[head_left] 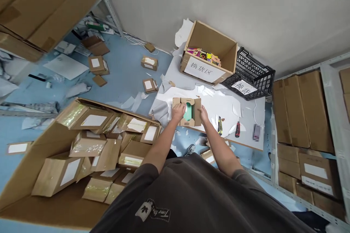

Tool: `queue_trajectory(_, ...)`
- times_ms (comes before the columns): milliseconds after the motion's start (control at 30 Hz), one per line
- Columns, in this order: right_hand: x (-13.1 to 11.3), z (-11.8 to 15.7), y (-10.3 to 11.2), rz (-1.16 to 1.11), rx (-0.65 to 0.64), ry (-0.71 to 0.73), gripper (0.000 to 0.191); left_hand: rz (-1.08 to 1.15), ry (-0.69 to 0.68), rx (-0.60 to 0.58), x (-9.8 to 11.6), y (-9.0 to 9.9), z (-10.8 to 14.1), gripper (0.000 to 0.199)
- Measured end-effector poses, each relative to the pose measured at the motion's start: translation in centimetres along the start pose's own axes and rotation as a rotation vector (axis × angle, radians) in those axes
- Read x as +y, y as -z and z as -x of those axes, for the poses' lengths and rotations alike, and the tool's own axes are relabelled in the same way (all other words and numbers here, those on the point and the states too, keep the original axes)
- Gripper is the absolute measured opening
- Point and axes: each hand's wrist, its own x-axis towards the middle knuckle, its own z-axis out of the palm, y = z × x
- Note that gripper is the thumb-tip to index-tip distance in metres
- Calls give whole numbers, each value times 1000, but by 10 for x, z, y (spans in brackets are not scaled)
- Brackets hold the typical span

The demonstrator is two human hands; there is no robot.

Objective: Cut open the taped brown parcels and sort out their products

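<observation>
A small cardboard box [187, 123] with its flaps folded out lies near the front edge of the table. Inside it shows something mint green [188, 111], whose kind I cannot make out. My left hand [179, 113] is closed on the box's left flap, its fingertips close to the opening. On the opposite side, my right hand [203, 114] grips the edge of the right flap. To the right of the box lie a yellow-and-black utility knife [220, 125] and a red-and-black utility knife [237, 129].
Behind stand a labelled carton [204, 70] with colourful packs and a black plastic crate [255, 71]. A large carton [32, 165] of taped parcels is at my left. Shelving [332, 109] with boxes rises on the right. Paper scraps litter the table [175, 96] and floor.
</observation>
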Motion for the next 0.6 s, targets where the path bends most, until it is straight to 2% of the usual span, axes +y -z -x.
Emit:
queue_trajectory(100, 12, 2, 19, -106, 53, -62, 69, -21, -215, -174, 2, 7, 25, 25)
queue_trajectory(200, 21, 5, 24, 125, 213, -82, 70, 46, -278, -268, 4, 12, 54, 33)
queue_trajectory(267, 23, 6, 21, 374, 332, 15, 57, 117, -267, -325, 5, 15, 68, 45)
queue_trajectory(333, 21, 7, 13, 615, 354, 208, 33, 143, -279, -389, 3, 18, 75, 46)
queue_trajectory(367, 20, 8, 8, 720, 291, 321, 25, 132, -303, -420, 1, 18, 77, 40)
queue_trajectory(433, 15, 7, -4, 877, 32, 515, 26, 68, -368, -466, -6, 19, 79, 21)
queue_trajectory(500, 11, 6, -15, 941, -222, 636, 35, -12, -416, -481, -12, 18, 80, 24)
queue_trajectory(533, 9, 4, -20, 940, -272, 675, 42, -47, -431, -481, -15, 18, 81, 26)
queue_trajectory(600, 2, -4, -26, 892, -217, 718, 61, -97, -451, -483, -17, 15, 84, 23)
